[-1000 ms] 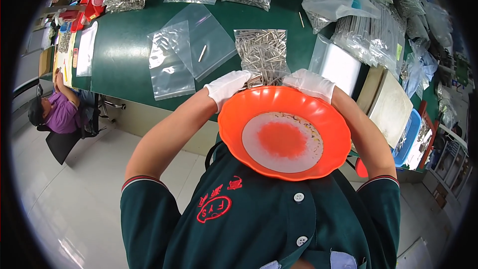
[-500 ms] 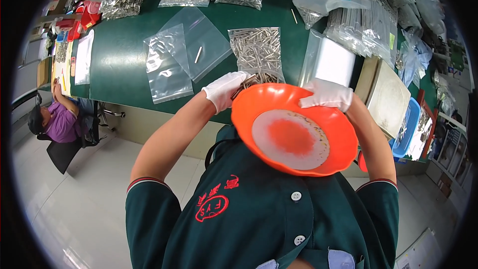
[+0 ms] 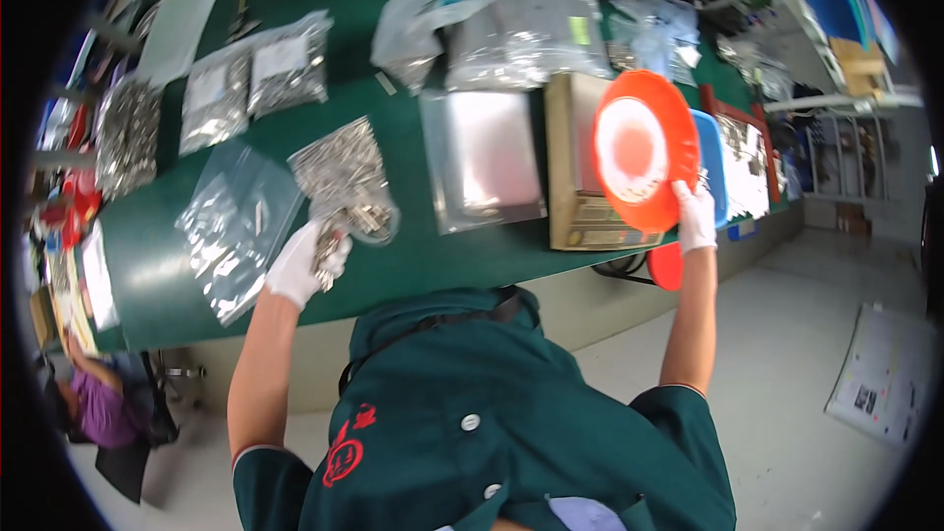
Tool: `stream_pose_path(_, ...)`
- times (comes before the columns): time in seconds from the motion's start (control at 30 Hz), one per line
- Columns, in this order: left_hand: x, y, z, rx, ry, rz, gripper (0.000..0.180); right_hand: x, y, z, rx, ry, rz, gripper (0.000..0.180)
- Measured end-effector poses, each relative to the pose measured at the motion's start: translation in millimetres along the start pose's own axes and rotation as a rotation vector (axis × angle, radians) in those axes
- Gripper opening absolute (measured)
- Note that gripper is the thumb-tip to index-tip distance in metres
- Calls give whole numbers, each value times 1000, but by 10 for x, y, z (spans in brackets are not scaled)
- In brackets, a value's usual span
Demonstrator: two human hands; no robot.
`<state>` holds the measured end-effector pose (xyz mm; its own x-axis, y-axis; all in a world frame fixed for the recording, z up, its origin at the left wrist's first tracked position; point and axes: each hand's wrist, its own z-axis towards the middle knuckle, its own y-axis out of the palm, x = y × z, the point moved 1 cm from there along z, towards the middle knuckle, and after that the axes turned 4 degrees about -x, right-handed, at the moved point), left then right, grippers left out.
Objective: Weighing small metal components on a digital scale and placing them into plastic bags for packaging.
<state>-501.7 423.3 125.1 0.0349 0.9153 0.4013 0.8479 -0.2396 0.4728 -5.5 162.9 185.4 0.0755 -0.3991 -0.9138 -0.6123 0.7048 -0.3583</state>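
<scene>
My left hand (image 3: 300,267), in a white glove, is closed at the mouth of a clear plastic bag (image 3: 342,165) filled with thin metal pins. Some pins (image 3: 325,258) show at the fingers; whether they are inside the plastic there is hard to tell. Out to the right, my gloved right hand (image 3: 696,218) grips the rim of an orange scalloped bowl (image 3: 678,133), tilted up on its side. No pins are visible in the bowl. Flat clear bags (image 3: 231,236) lie left of the pin bag, with a single pin (image 3: 259,217) on them.
A white sheet in a plastic sleeve (image 3: 487,162) lies mid-table, beside a box (image 3: 575,162). Behind the bowl stands a blue basket (image 3: 712,152). Filled bags of metal parts (image 3: 287,69) line the back. A person (image 3: 103,403) sits at the far left.
The orange bowl has gone from in front of my chest to the far right in my right hand. My left hand remains at the pin bag. The view has swung right.
</scene>
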Motion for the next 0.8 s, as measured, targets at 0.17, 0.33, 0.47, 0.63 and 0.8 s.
stream_pose_path(0.17,-9,-3,-15,47,-7,-28,24,328,-77,149,116,40,51,21)
stream_pose_path(0.33,-49,59,-140,78,57,-1,24,417,51,335,131,63,-77,23)
stream_pose_path(0.47,20,136,-62,-30,20,42,19,393,-202,346,140,23,-441,30)
stream_pose_path(0.63,-32,131,-94,61,13,86,24,-661,1149,-407,53,-310,-566,61)
stream_pose_path(0.8,26,70,-78,-27,20,173,26,-493,2995,-1002,-672,-278,-615,56)
